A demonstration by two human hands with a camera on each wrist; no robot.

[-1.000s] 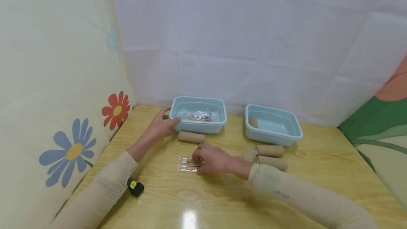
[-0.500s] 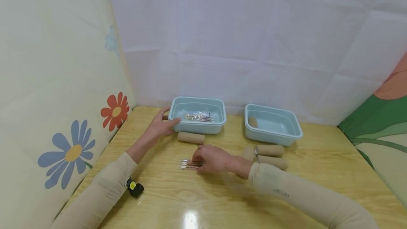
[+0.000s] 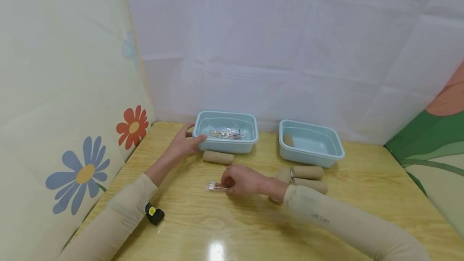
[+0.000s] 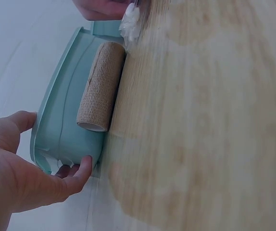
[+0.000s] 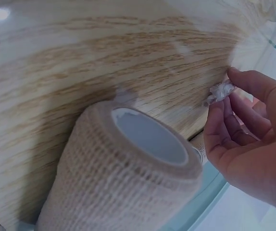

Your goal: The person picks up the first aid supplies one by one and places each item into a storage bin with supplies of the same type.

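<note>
My left hand (image 3: 183, 143) grips the left end of a light blue plastic bin (image 3: 232, 145), thumb on the rim and fingers against the outer wall. Clear packets of thin sticks (image 3: 227, 133) lie inside that bin. Over the table, my right hand (image 3: 244, 180) pinches a clear plastic packet of cotton swabs (image 3: 216, 187); the fingers hide its right part. White tips and crumpled film (image 5: 220, 91) show between thumb and fingers in the right wrist view. Along the bin's front lies a tan bandage roll (image 4: 101, 89).
A second blue bin (image 3: 311, 158) stands to the right, with one tan roll (image 3: 288, 140) inside. Several bandage rolls (image 3: 307, 172) lie before it, close to my right wrist. A black device with a yellow mark (image 3: 155, 216) is at my left forearm. Cloth walls enclose the wooden table (image 3: 188, 224).
The swab packet was spread flat under my right fingers; now it is gathered into a narrower bundle in their pinch. My left hand and the bins have stayed put.
</note>
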